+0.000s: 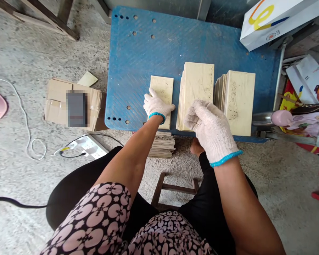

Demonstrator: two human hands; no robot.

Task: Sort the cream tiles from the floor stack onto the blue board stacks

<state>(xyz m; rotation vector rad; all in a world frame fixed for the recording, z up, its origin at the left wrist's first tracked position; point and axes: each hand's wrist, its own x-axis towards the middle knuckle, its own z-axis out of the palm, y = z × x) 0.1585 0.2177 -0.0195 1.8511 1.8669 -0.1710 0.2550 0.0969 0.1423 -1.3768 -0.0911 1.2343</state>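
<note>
Both my hands wear white knit gloves with blue cuffs. My left hand (156,105) lies flat, fingers stretched, on a single cream tile (163,88) on the blue platform (138,63). My right hand (211,129) is curled at the near end of the middle stack of cream tiles (198,83); its fingertips are hidden, so what they grip is unclear. A second tile stack (239,97) leans to the right of it. Another pile of tiles (162,144) sits on the floor under the platform's near edge.
A cardboard box (55,102) and a loose tile (87,79) lie on the concrete floor at left, with a white power strip (89,147) and cables. A white carton (271,21), bags and a metal flask (263,118) crowd the right. A wooden stool frame (175,189) stands between my legs.
</note>
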